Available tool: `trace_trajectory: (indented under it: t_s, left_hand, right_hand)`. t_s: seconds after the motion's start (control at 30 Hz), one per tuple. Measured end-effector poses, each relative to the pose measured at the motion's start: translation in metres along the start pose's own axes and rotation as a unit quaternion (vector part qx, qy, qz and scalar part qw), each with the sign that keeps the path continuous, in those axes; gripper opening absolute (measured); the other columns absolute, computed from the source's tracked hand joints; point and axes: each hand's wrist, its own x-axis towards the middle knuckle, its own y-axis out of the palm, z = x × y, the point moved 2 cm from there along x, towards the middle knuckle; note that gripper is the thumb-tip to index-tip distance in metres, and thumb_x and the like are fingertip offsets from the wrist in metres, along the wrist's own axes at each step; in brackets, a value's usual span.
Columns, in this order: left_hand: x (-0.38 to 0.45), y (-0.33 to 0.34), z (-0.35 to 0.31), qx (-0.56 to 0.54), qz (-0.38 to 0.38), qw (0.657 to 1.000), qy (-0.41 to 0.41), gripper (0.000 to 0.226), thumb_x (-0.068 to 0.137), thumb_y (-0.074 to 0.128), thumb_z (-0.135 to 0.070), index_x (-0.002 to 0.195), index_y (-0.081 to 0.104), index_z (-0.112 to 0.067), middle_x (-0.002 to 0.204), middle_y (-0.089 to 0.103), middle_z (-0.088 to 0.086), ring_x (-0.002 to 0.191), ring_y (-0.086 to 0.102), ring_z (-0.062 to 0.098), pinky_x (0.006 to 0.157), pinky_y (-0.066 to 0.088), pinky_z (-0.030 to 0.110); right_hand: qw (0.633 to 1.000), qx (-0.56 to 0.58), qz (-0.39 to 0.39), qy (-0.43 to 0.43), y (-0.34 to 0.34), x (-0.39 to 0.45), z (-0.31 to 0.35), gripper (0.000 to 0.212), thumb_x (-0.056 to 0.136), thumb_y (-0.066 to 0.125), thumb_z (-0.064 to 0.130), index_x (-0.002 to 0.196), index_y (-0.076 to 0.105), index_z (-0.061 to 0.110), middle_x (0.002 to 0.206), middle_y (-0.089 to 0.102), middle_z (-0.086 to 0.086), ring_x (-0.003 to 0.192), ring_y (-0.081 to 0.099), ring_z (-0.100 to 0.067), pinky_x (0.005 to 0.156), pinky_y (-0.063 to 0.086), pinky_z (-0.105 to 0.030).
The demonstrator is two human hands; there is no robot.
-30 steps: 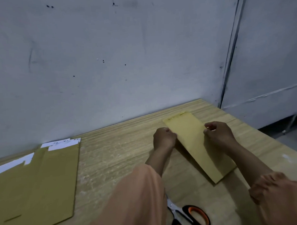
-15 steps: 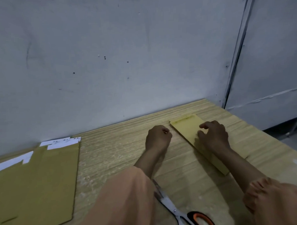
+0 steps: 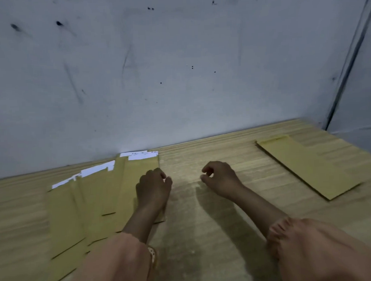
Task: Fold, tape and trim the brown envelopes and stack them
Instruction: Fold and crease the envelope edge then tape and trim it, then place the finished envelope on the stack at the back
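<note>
Left hand (image 3: 153, 188) rests, fingers loosely curled, on the right edge of the fanned brown envelopes (image 3: 94, 204). Right hand (image 3: 220, 179), loosely curled, holds nothing over the wooden surface (image 3: 204, 223); folded envelope (image 3: 307, 167) lies well right of it.

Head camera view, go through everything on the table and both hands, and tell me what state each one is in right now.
folded envelope: lies flat on the table's right side, untouched, apart from both hands.
unfolded envelopes: fanned out overlapping on the left, white strips showing at their far ends.
left hand: fingers curled, over the right edge of the nearest unfolded envelope; grip unclear.
right hand: loosely curled over bare wood, holding nothing.
table: wooden, against the wall.
</note>
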Motion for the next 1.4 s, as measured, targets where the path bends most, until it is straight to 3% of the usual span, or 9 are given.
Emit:
trace_trajectory:
  t_s: [0.2, 0.33, 0.53, 0.63, 0.77, 0.97, 1.2, 1.3, 1.4]
  left_hand:
    - [-0.009, -0.016, 0.049, 0.152, 0.009, 0.984, -0.094, 0.056, 0.092, 0.045, -0.053, 0.131, 0.038, -0.013, 0.135, 0.038, 0.012, 0.122, 0.038, 0.031, 0.096, 0.036, 0.039]
    - [-0.006, -0.019, 0.062, 0.08, 0.037, 0.985, -0.151, 0.079, 0.082, 0.062, -0.054, 0.138, 0.025, -0.012, 0.14, 0.03, 0.015, 0.126, 0.036, 0.034, 0.095, 0.038, 0.039]
    - [0.004, -0.028, 0.075, -0.115, 0.007, 0.977, -0.179, 0.098, 0.071, 0.082, -0.026, 0.143, 0.018, -0.009, 0.139, 0.034, 0.021, 0.124, 0.041, 0.039, 0.092, 0.042, 0.04]
    - [0.007, -0.028, 0.077, -0.174, -0.015, 0.968, -0.183, 0.075, 0.08, 0.074, -0.016, 0.139, 0.03, -0.002, 0.134, 0.046, 0.022, 0.122, 0.046, 0.037, 0.09, 0.042, 0.037]
    - [0.011, -0.03, 0.081, -0.156, -0.033, 0.97, -0.183, 0.037, 0.092, 0.059, -0.019, 0.122, 0.052, 0.003, 0.123, 0.057, 0.018, 0.113, 0.053, 0.034, 0.078, 0.037, 0.029]
    - [0.007, -0.036, 0.082, -0.102, -0.071, 0.975, -0.185, 0.027, 0.099, 0.045, -0.018, 0.118, 0.054, -0.001, 0.117, 0.06, 0.017, 0.106, 0.056, 0.034, 0.074, 0.036, 0.028]
    - [-0.001, -0.058, 0.077, -0.187, -0.148, 0.956, -0.17, 0.023, 0.1, 0.035, -0.01, 0.114, 0.05, -0.001, 0.105, 0.059, 0.018, 0.088, 0.052, 0.031, 0.068, 0.033, 0.031]
    - [-0.003, -0.07, 0.07, -0.278, -0.135, 0.94, -0.144, 0.012, 0.099, 0.038, -0.01, 0.103, 0.048, -0.008, 0.097, 0.054, 0.013, 0.081, 0.046, 0.024, 0.057, 0.031, 0.028]
    - [-0.008, -0.073, 0.059, -0.339, -0.071, 0.93, -0.125, 0.004, 0.098, 0.044, -0.014, 0.097, 0.048, -0.013, 0.102, 0.056, 0.01, 0.085, 0.05, 0.023, 0.064, 0.035, 0.026]
  right_hand:
    - [0.996, -0.009, 0.08, -0.031, 0.063, -0.014, 0.049, 0.03, 0.088, 0.058, 0.029, 0.113, 0.064, 0.013, 0.119, 0.057, -0.007, 0.113, 0.05, -0.024, 0.094, 0.044, -0.037]
    - [0.993, -0.057, 0.092, -0.043, 0.085, -0.016, 0.068, 0.041, 0.088, 0.058, 0.041, 0.122, 0.057, 0.019, 0.129, 0.049, -0.003, 0.122, 0.04, -0.023, 0.097, 0.038, -0.035]
    - [0.988, -0.095, 0.109, -0.053, 0.097, -0.017, 0.076, 0.055, 0.083, 0.063, 0.046, 0.131, 0.049, 0.023, 0.135, 0.041, 0.0, 0.128, 0.033, -0.023, 0.1, 0.031, -0.037]
    - [0.987, -0.102, 0.109, -0.058, 0.097, -0.017, 0.075, 0.054, 0.084, 0.061, 0.047, 0.13, 0.049, 0.023, 0.134, 0.042, 0.001, 0.128, 0.033, -0.022, 0.099, 0.03, -0.036]
    - [0.988, -0.095, 0.106, -0.057, 0.097, -0.019, 0.075, 0.053, 0.084, 0.061, 0.048, 0.13, 0.049, 0.023, 0.134, 0.041, 0.002, 0.127, 0.033, -0.021, 0.098, 0.03, -0.035]
    - [0.989, -0.074, 0.114, -0.054, 0.095, -0.022, 0.076, 0.057, 0.084, 0.061, 0.049, 0.131, 0.047, 0.021, 0.135, 0.042, 0.001, 0.127, 0.035, -0.021, 0.099, 0.03, -0.036]
    - [0.992, 0.078, 0.102, -0.008, 0.078, -0.026, 0.071, 0.059, 0.084, 0.065, 0.042, 0.132, 0.046, 0.014, 0.131, 0.047, -0.004, 0.119, 0.047, -0.019, 0.1, 0.041, -0.038]
    - [0.988, 0.131, 0.082, -0.003, 0.061, -0.032, 0.066, 0.053, 0.088, 0.061, 0.039, 0.132, 0.046, 0.012, 0.127, 0.05, -0.005, 0.105, 0.048, -0.013, 0.084, 0.042, -0.027]
    - [0.981, 0.186, 0.043, 0.017, 0.038, -0.034, 0.062, 0.046, 0.093, 0.053, 0.038, 0.13, 0.048, 0.011, 0.117, 0.053, -0.002, 0.097, 0.05, -0.012, 0.078, 0.041, -0.026]
